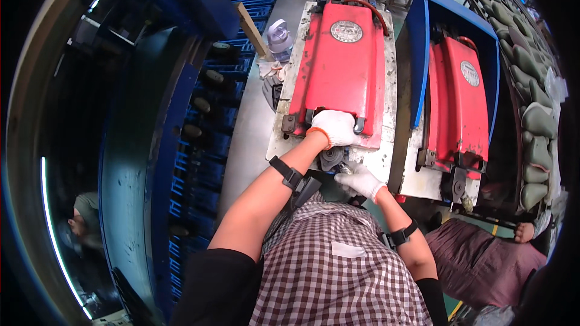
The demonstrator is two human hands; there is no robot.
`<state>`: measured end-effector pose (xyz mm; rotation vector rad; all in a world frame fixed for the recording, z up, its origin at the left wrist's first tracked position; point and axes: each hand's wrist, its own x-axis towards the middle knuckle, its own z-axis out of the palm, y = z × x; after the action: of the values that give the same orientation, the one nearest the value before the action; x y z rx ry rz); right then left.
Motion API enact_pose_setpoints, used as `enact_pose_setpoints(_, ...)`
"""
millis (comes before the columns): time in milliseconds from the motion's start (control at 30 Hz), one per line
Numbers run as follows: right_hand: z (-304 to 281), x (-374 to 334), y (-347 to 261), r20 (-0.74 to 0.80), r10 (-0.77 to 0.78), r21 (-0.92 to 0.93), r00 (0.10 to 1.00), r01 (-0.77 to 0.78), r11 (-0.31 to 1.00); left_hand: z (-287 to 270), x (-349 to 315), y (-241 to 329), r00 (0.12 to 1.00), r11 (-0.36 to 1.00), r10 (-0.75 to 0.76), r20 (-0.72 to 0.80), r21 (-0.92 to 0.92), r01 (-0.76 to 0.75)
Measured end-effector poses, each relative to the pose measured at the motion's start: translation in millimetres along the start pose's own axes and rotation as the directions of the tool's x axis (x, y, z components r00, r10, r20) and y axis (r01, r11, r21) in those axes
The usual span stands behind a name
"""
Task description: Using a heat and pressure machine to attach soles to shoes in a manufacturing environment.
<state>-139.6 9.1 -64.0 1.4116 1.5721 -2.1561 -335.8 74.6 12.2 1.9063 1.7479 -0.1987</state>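
My left hand, in a white knit glove with an orange cuff, is closed around the handle at the near edge of a red metal press cover. Only the handle's ends show beside the glove. Lower and to the right, my right hand, gloved in white with a pink cuff, is closed at the end of a short metal lever. That lever comes off a round grey pivot plate under the cover's front edge. My fingers hide most of its tip.
To the right, a similar red unit stands in a blue frame. Olive shoe-like pieces fill a rack at far right. A seated person's lap is close by. Left are a clear plastic jug and blue conveyor machinery.
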Motion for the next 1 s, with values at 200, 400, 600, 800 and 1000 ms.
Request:
enact_pose_setpoints(200,74.5,11.3,13.8,0.029,0.047,0.452,0.999,-0.055,0.89,-1.2,1.7,-1.7,0.999,0.999,0.047,0.004,-0.026,-0.047)
enact_pose_setpoints(400,85.7,42.6,-27.7,0.417,0.116,-0.003,0.902,-0.127,0.992,-6.6,-15.9,-1.4,0.987,0.994,0.106,-0.122,0.0,-0.107)
enact_pose_setpoints(600,38.3,-14.7,-44.0,0.218,-0.04,-0.128,0.975,0.069,0.989,-74.9,-44.3,1.5,0.946,0.971,0.221,-0.237,-0.04,-0.237)
enact_pose_setpoints(800,-2.6,28.3,-88.4,-0.537,-0.545,-0.323,0.644,0.44,0.838,-166.4,-68.1,2.7,0.506,0.857,0.456,-0.732,0.208,-0.471)
enact_pose_setpoints(1000,-5.3,127.9,-154.0,-0.734,-0.586,-0.651,0.344,-0.109,0.751,-189.8,-70.4,-6.0,0.174,0.796,0.605,-0.777,0.591,-0.132)
